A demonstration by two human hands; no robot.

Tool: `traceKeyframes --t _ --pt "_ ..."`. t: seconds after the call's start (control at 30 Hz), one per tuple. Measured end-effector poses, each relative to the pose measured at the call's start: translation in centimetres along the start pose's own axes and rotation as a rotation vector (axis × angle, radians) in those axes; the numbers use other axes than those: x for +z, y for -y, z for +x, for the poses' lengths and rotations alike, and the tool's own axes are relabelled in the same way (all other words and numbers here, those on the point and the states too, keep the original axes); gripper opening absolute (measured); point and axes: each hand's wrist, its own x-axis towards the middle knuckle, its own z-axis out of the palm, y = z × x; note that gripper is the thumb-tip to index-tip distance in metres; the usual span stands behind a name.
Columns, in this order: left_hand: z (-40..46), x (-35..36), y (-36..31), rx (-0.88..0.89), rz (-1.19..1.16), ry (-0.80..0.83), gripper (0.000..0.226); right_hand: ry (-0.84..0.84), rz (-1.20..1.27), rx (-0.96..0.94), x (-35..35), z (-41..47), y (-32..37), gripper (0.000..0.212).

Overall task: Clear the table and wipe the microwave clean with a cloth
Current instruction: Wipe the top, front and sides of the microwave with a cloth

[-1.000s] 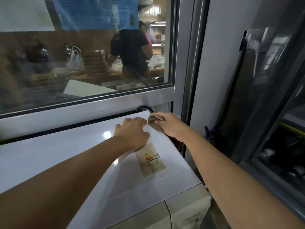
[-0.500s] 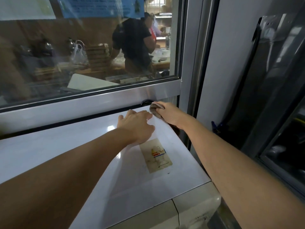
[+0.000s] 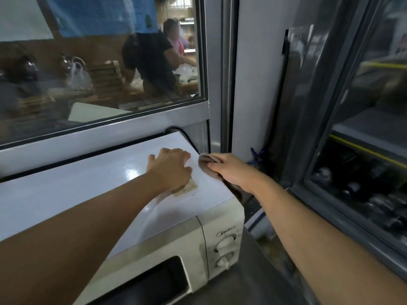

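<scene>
A white microwave (image 3: 92, 186) stands under a window, its glossy top facing me and two dials on its front right. My left hand (image 3: 169, 169) rests palm down on the top, partly covering a yellowed sticker (image 3: 187, 187). My right hand (image 3: 231, 169) grips a small grey-brown cloth (image 3: 206, 161) and presses it against the top's right edge, near the back corner. Much of the cloth is hidden under my fingers.
A black power cable (image 3: 184, 135) runs along the microwave's back right corner. A metal window frame (image 3: 105, 133) stands right behind it. A glass-door cabinet (image 3: 361, 150) stands to the right. Steel counter (image 3: 248, 280) shows below the microwave. People work behind the glass.
My right hand has drawn the cloth from the back corner forward along the right edge. The left hand has slid slightly toward me over the sticker. The view has dropped, showing the microwave's front.
</scene>
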Motion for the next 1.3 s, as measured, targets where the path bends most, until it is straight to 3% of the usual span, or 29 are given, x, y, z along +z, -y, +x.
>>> traceKeyframes --t 0.17,0.4,0.5,0.63,0.83,1.0,1.2,1.3 --pt "-4.3 0.3 -2.4 0.046 -0.053 -0.032 0.009 -0.066 0.09 0.029 0.1 -4.5 -1.4 0.037" --pt "-9.8 -0.3 -5.7 0.098 -0.107 0.011 0.039 -0.142 0.18 0.0 0.6 -9.3 -2.3 0.031" --pt "-10.9 0.0 -6.6 0.116 -0.051 -0.031 0.033 -0.223 0.231 -0.002 1.8 -10.2 -2.6 0.032" --pt "-11.6 0.9 -7.0 0.126 -0.026 -0.15 0.015 -0.29 0.536 -0.042 3.6 -10.9 -5.6 0.032" --pt "-12.0 1.4 -6.9 0.183 -0.022 -0.234 0.019 -0.192 0.888 0.199 7.8 -12.3 -12.3 0.033" --pt "-12.0 1.3 -7.2 0.167 -0.025 -0.221 0.016 -0.166 0.857 0.265 7.4 -12.2 -12.0 0.04" --pt "-12.0 1.2 -7.4 0.154 0.012 -0.209 0.016 -0.26 0.855 0.02 5.9 -11.9 -9.8 0.036" --pt "-11.9 1.4 -7.2 0.163 0.03 -0.223 0.017 -0.248 0.895 0.128 7.5 -12.2 -11.5 0.035"
